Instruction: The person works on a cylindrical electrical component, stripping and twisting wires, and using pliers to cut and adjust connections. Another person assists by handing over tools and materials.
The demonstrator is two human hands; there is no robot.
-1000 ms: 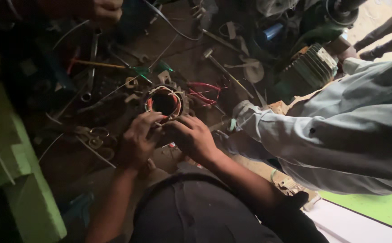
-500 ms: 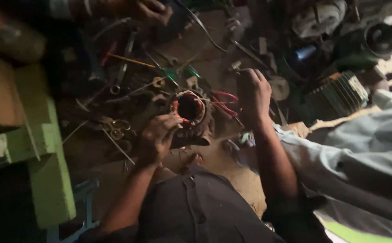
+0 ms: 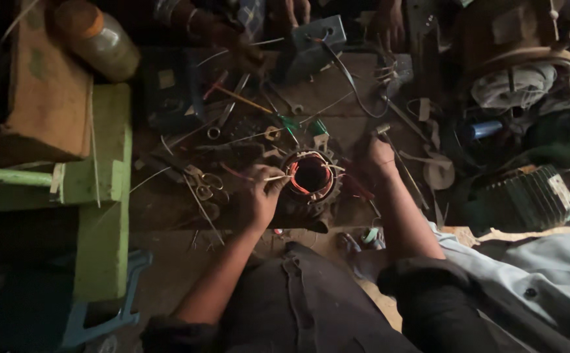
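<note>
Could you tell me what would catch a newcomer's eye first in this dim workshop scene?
The round stator with red and copper windings stands out at the centre of the cluttered bench. The left hand holds a thin stick at its rim, while the right hand rests on the bench to the stator's right. A green stand catches light at the left.
</note>
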